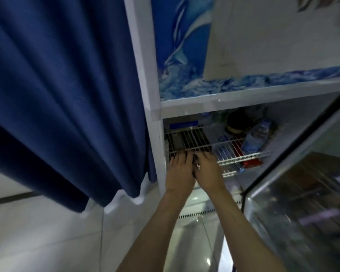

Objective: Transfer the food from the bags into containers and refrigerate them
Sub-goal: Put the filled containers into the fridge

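I'm looking down into the open fridge (294, 118), both arms stretched forward, both hands at the front left corner of the wire shelf (241, 154). My left hand (180, 169) and right hand (206, 169) sit side by side, nearly touching, fingers reaching in beneath the shelf's front edge. Between them there's something dark, the black container (186, 142), showing through the bars of the shelf at its left end. I read this as the push-in: two hands because the container wants to stay level and slide under the rack without snagging.

The fingers look fairly straight, laid on or against the container's near side, but their tips disappear in the shadow under the bars, so I can't say whether either hand grips it or only presses it. I'll call that unknown.

The container lies directly ahead of both hands, touching or just beyond the fingertips, deeper in than the wrists.

The right end of the shelf carries a water bottle (256, 137) on its side and a dark jar (237, 122) behind it, well apart from my hands. The glass door (302, 203) stands open on the right, the blue curtain (57, 95) hangs left.
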